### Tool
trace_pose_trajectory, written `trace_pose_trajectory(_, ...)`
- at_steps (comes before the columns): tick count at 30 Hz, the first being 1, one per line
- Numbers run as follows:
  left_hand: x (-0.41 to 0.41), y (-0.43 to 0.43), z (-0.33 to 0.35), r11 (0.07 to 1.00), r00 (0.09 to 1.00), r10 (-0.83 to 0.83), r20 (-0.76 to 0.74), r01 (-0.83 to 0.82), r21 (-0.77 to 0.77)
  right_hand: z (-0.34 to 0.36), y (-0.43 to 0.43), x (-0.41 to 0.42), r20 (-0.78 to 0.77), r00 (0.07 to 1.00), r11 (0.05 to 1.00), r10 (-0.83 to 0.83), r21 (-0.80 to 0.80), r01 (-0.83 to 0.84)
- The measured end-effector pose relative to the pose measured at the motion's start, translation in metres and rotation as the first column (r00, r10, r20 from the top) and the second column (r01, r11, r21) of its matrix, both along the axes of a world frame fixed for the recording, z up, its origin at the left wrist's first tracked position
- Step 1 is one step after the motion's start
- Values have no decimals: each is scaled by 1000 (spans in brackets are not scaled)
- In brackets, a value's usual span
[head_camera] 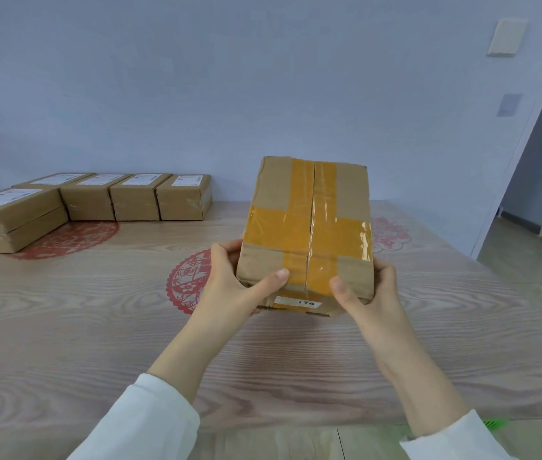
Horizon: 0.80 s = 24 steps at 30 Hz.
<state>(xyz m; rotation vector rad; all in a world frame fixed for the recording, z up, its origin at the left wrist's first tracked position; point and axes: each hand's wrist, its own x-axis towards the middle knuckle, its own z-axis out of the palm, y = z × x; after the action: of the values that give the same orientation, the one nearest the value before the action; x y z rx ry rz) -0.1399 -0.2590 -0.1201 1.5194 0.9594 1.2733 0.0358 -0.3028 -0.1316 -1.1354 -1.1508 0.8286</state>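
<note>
Over the tabletop (97,310), a cardboard box (273,194) crossed with orange tape (279,227) sits tilted between both grips. Its small white label (298,303) on the near face shows dark marks too blurred to read. The left grip (229,277) clasps the box's near left corner and the right grip (372,290) its near right, thumbs on top.

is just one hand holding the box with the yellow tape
No, the left hand and the right hand both grip the near end of the taped box, thumbs on its top face.
</note>
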Motion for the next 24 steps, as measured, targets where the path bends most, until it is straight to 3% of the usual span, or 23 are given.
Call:
trace_pose_trajectory(4,0,-1,-1,996,997,-82,8,81,48,-2,7,2,-62,995,997,-76,3,76)
trace_pose_trajectory(8,1,3,-2,996,998,-62,-12,63,61,-7,9,4,-53,994,994,-98,40,100)
trace_pose_trajectory(14,2,6,-3,999,997,-39,68,41,-30,-6,8,4,24,999,997,-47,57,46)
trace_pose_trajectory(24,5,4,-2,998,997,62,-43,-63,-27,-9,6,0,86,993,995,-84,57,79)
